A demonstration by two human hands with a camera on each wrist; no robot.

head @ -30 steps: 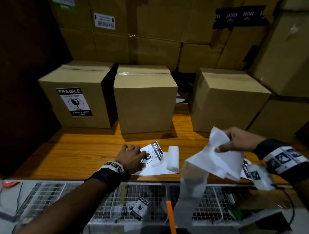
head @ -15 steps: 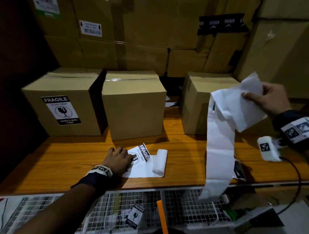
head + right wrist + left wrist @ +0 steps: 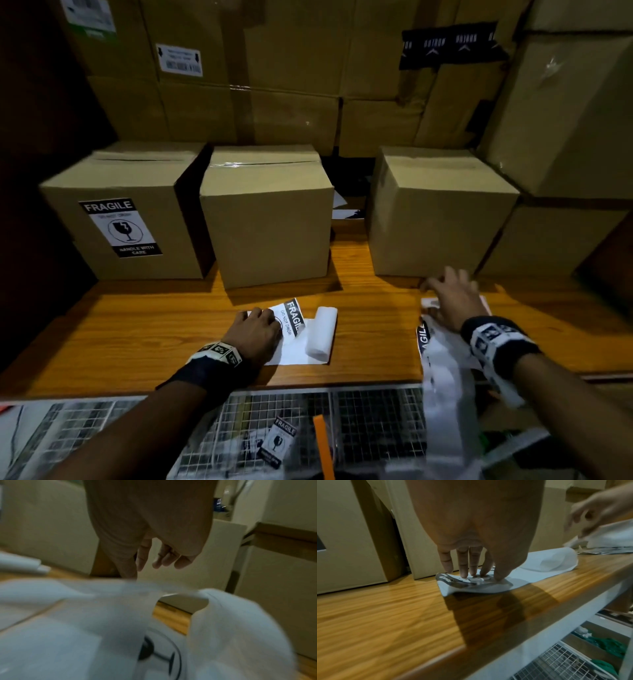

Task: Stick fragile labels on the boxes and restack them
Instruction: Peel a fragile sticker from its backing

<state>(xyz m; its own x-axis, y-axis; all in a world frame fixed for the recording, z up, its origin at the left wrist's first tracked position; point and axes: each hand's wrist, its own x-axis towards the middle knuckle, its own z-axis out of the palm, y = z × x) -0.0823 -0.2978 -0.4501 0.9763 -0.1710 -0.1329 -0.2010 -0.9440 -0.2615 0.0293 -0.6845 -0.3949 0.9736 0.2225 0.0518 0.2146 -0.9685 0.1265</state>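
1. the left hand (image 3: pixel 257 331) lay palm down near the front edge of the brown wooden table (image 3: pixel 144 329), its straight fingers (image 3: pixel 463 566) pressing on a black and white fragile label (image 3: pixel 291 318); nothing was gripped
2. that label sat partly lifted on a white sheet of backing paper (image 3: pixel 301 353) whose right end curled into a loose roll (image 3: pixel 322 334)
3. the right hand (image 3: pixel 454 301) hovered low over the right part of the table, fingers (image 3: pixel 164 558) spread and relaxed, holding nothing; the view was blurred by motion
4. beneath and behind that hand lay a long white strip of label backing (image 3: pixel 445 383), draped over the table's front edge, with another fragile label (image 3: pixel 423 337) showing beside it
5. three plain brown cardboard boxes stood in a row at the back of the table: the left box (image 3: pixel 164 192) carried a fragile sticker (image 3: pixel 120 228) on its front face, while the middle box (image 3: pixel 270 226) and the right box (image 3: pixel 435 219) showed bare fronts
6. larger cardboard cartons (image 3: pixel 281 89) were stacked behind the row
7. a white wire basket (image 3: pixel 359 411) below the table edge held one more fragile label (image 3: pixel 279 442)
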